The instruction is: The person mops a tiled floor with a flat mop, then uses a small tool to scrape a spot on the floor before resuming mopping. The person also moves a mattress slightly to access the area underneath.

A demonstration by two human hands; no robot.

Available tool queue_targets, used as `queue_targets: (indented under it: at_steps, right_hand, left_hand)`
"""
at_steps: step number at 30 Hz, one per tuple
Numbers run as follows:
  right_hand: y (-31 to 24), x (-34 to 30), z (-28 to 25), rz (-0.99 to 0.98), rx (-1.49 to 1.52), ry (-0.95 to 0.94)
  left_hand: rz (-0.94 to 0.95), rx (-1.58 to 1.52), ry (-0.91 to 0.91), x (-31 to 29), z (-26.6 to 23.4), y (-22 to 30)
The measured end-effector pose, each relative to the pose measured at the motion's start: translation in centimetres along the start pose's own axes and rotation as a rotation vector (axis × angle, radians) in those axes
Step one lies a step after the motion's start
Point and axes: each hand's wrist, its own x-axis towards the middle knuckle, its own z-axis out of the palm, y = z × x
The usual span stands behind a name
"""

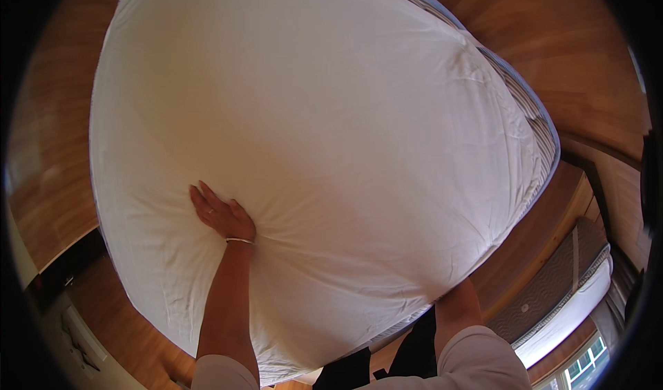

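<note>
A large mattress [318, 107] in a white fitted sheet fills the middle of the view. Its striped side with blue piping [519, 89] shows along the right edge, where the sheet does not cover it. My left hand [219, 212] lies on top with fingers stretched out, pressing creases into the fabric; a bracelet and a ring are on it. My right forearm [458, 307] reaches to the mattress's near right edge. The right hand itself is hidden under that edge, so its fingers cannot be seen.
Wood-grain surfaces [552, 37] surround the mattress. At the lower right lies a brown quilted mattress or pad [552, 290] with a white side, near a grey curtain [617, 300] and a window [587, 362]. My dark-clothed legs [414, 348] stand against the near edge.
</note>
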Motion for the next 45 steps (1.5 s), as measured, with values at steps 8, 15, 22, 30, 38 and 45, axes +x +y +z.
queue_targets:
  at_steps: [8, 15, 22, 30, 38, 45]
  right_hand:
    - [-0.7, 1.9, 1.9, -0.021, -0.021, 0.001]
    - [1.9, 3.4, 0.6, -0.001, -0.081, -0.018]
    - [2.8, 4.6, 0.1, 0.024, -0.110, -0.068]
    - [6.8, 7.8, -3.3, -0.153, -0.083, -0.330]
    - [20.2, 7.0, -31.5, -0.372, -1.115, -0.665]
    - [23.7, 11.1, -47.9, -0.201, -1.508, -0.579]
  left_hand:
    - [-0.045, 0.006, -0.039, -2.7, 0.1, 2.5]
    - [0.118, 0.087, 0.061, -4.4, -0.4, 1.3]
    - [0.146, 0.089, 0.032, -4.4, 0.4, -1.5]
    - [0.149, -0.001, -0.251, -23.0, -4.4, 8.9]
    - [0.174, -0.110, -0.799, -35.6, -15.8, 18.2]
    - [-0.061, -0.779, -0.992, -43.1, -22.0, 19.7]
